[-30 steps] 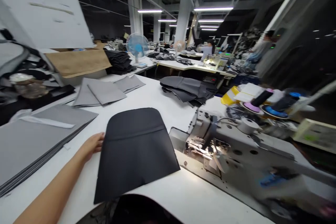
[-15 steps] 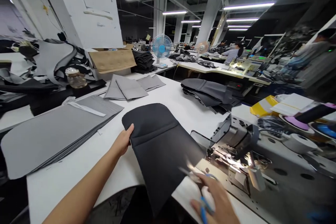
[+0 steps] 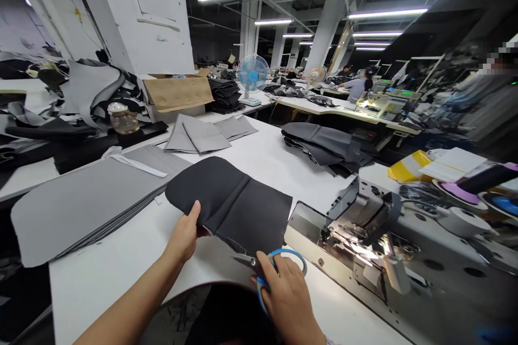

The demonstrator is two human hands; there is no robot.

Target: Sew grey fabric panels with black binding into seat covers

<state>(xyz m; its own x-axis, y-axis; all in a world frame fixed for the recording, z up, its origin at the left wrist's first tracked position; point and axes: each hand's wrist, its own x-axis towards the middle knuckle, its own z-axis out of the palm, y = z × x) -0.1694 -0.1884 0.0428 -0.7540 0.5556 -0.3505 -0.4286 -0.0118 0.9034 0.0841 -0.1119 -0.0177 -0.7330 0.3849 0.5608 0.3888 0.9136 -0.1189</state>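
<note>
My left hand (image 3: 186, 234) grips the near edge of a black padded fabric panel (image 3: 259, 213), thumb on top and fingers underneath. The panel has a rounded left end and a stitched crease across it. In my right hand (image 3: 285, 288) are blue-handled scissors (image 3: 302, 265), their blades pointing left at the panel's near edge. Whether the blades touch the cloth I cannot tell. Right of the panel stands a sewing machine (image 3: 364, 226) with its lamp lit.
Grey panels (image 3: 89, 205) lie stacked at left, with smaller grey pieces (image 3: 202, 135) behind. A pile of black panels (image 3: 324, 143) sits at the back right. Thread spools (image 3: 461, 221) stand beside the machine. A blue fan (image 3: 253, 75) is farther back, and people work beyond.
The black panel has swung round, its right end moving up and away from me. My left hand has shifted slightly down and left. My right hand has moved left with the scissors.
</note>
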